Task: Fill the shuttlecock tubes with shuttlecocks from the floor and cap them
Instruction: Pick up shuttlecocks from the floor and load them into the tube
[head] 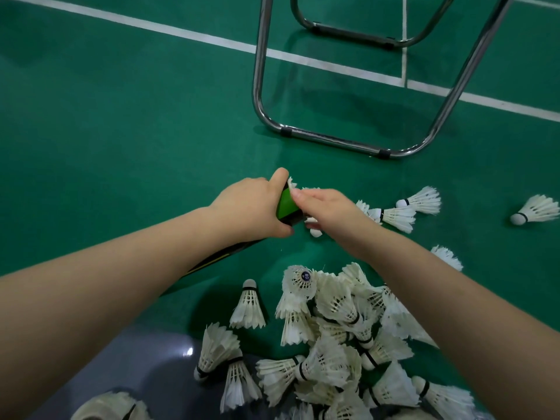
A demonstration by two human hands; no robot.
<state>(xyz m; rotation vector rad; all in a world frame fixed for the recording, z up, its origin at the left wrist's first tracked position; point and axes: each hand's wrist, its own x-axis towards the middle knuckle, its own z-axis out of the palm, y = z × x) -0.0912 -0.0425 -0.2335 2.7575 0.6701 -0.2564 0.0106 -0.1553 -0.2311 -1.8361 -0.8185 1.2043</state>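
Filling under way: left hand (254,207) grips the tube (287,204) over the middle of the floor (121,122); right hand (328,209) pinches a shuttlecock (292,184) at its mouth. A large pile (333,316) toward the near edge awaits; no cap in sight.

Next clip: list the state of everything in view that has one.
tube: uncapped, held slanted.
left hand: grips the tube.
right hand: pinches shuttlecock at tube mouth.
shuttlecock: partly in, feathers protruding.
pile of shuttlecocks: loose on floor.
chair frame: standing.
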